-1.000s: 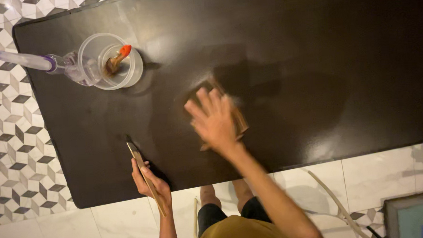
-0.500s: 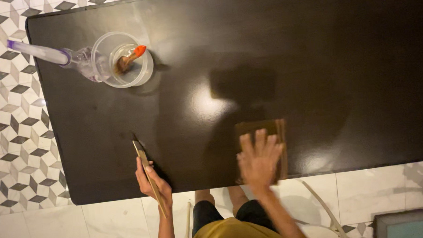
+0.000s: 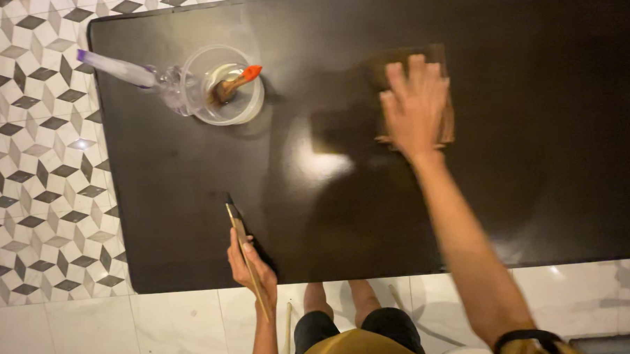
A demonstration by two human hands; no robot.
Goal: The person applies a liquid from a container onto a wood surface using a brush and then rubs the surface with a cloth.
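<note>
Near the table's (image 3: pixel 191 223) front edge, left hand (image 3: pixel 252 266) closed around a thin brush handle (image 3: pixel 247 259). Toward the far edge, right hand (image 3: pixel 416 104) flat, fingers (image 3: pixel 417 69) spread over a brown cloth (image 3: pixel 444 120) underneath.

Brown cloth (image 3: pixel 444 116) (flat), slim brush (image 3: pixel 242 237)

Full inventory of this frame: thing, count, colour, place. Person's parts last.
table: 1, glossy black, fills most of the view
pad: 1, brown, flat under the right hand, far side of table
cup: 1, clear plastic, far left of table
brush in cup: 1, orange tip
bottle: 1, clear with purple, lying beside cup
floor: patterned tiles left, white tiles near
stick: 1, tan, thin
left hand: grips stick at near table edge
right hand: flat on pad
</note>
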